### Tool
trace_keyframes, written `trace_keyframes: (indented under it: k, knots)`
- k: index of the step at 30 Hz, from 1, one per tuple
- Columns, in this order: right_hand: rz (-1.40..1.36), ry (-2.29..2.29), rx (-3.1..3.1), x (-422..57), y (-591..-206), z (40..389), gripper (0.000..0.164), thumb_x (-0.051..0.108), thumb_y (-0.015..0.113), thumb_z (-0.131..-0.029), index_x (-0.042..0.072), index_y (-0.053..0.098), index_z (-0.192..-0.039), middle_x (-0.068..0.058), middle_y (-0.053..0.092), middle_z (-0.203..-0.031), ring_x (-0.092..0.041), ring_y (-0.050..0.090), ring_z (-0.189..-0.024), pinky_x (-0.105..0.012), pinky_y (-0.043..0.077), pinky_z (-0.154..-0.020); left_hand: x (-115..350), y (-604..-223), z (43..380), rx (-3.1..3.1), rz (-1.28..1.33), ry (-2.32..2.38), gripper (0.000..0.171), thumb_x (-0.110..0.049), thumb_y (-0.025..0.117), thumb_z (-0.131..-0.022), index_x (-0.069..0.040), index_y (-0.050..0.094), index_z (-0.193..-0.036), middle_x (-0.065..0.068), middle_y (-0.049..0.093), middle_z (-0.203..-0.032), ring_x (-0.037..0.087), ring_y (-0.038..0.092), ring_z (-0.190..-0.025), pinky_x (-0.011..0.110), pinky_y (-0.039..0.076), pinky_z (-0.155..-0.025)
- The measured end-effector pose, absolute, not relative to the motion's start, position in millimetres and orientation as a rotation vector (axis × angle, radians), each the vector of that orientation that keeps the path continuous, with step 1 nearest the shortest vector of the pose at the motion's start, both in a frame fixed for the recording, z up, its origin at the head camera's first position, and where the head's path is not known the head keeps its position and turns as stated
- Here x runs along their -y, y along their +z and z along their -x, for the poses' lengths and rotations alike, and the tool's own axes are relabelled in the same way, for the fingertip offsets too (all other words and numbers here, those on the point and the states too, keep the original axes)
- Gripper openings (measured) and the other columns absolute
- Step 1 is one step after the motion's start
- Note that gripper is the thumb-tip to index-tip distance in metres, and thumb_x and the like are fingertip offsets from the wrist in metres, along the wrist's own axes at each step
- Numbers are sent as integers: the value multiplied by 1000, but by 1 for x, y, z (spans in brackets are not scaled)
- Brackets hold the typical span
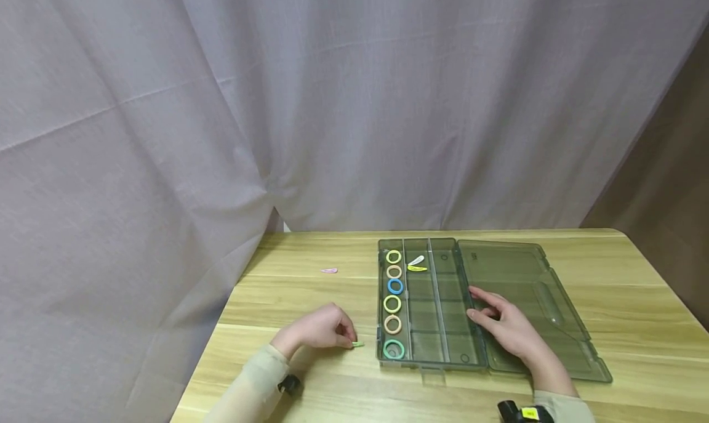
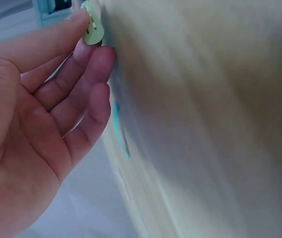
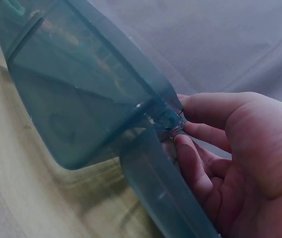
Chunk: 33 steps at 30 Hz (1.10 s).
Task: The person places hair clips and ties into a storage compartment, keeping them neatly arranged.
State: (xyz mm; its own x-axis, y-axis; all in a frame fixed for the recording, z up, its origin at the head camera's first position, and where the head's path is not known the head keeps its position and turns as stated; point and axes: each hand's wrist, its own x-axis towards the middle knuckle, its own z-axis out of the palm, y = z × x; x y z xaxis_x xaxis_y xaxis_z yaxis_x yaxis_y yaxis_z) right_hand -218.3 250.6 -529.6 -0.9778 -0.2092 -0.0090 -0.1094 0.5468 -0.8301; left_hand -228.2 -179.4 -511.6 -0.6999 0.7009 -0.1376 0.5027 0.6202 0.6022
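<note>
My left hand point(image 1: 327, 329) pinches a light green snap hair clip point(image 2: 93, 29) between thumb and fingertips, low over the table left of the box. A divided, see-through grey-green box point(image 1: 436, 362) lies with its lid laid back to the right. At its hinge side, the thumb and fingertips of my right hand point(image 1: 506, 327) touch the edge, slightly apart, with the fingers fairly straight. A white hair clip point(image 1: 416, 260) and a yellow hair clip point(image 1: 417, 268) lie in the middle column's far compartment. On the table is a pink hair clip point(image 1: 329, 270).
Several coloured rings, among them a blue ring point(image 1: 395, 286) and a green ring point(image 1: 394, 350), line the box's left column. The flat lid point(image 1: 520, 269) covers table to the right. A thin turquoise strip point(image 2: 120, 130) shows beyond my left fingers. A curtain point(image 1: 354, 103) hangs behind.
</note>
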Motion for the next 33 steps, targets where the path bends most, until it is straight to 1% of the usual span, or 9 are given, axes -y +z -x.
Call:
trace_keyframes:
  k: [4,8,16,20,22,24,26,30,33]
  knots:
    - [271,-1427,-2660,-251,-528,219,69,35,70,-106,4,44,-162,-19,53,-154,-18,63,-109,-31,49,-89,185,-504,233,-2487,-978,814,7,-1,82,-91,-8,82,-91,-7,77,-84,-4,62,-70,18,56,-71]
    - [262,-1420,-2662,-253,-528,218,69,36,69,-106,4,43,-162,-19,52,-155,-20,62,-111,-30,49,-90,186,-496,240,-2506,-997,848,8,1,80,-92,-7,81,-93,-1,77,-87,-3,63,-72,19,57,-71]
    - [271,-1416,-2669,-253,-527,218,69,35,69,-106,4,44,-162,-20,53,-154,-15,62,-108,-32,49,-90,172,-482,255,-2576,-1128,926,8,-1,82,-91,-8,80,-93,-9,70,-86,-1,61,-74,21,57,-70]
    - [263,-1418,-2668,-253,-527,219,68,34,70,-106,4,44,-162,-19,55,-152,-16,64,-107,-29,49,-90,155,-477,267,-2612,-1193,984,6,-2,83,-91,-6,80,-93,-7,69,-85,1,59,-74,21,55,-68]
    - [262,-1412,-2672,-253,-527,220,68,33,70,-106,4,44,-162,-19,56,-151,-16,65,-106,-28,49,-90,144,-474,274,-2632,-1210,1009,5,-2,82,-91,-6,81,-94,-6,70,-85,0,59,-74,21,55,-68]
    - [261,-1406,-2674,-253,-527,220,68,33,70,-106,4,44,-162,-19,57,-150,-17,65,-106,-29,49,-90,132,-471,280,-2655,-1206,1027,5,-3,82,-92,-7,82,-95,-6,71,-86,0,60,-74,20,55,-68]
    - [260,-1412,-2673,-252,-527,219,68,33,70,-106,3,44,-162,-19,56,-151,-17,64,-107,-30,49,-90,120,-468,286,-2686,-1205,1035,5,-5,82,-93,-10,83,-94,-8,70,-85,-1,58,-74,19,53,-68]
    - [252,-1420,-2662,-251,-528,219,70,35,70,-106,4,44,-162,-19,54,-153,-17,62,-108,-31,48,-90,98,-465,297,-2706,-1231,1027,1,-9,82,-94,-9,84,-94,-7,71,-86,-1,57,-74,18,50,-68]
    - [247,-1415,-2660,-251,-529,219,70,36,70,-106,4,44,-162,-19,53,-154,-18,61,-109,-32,48,-90,85,-467,308,-2730,-1256,963,3,-11,82,-94,-9,84,-94,-6,72,-86,-3,59,-73,15,50,-68]
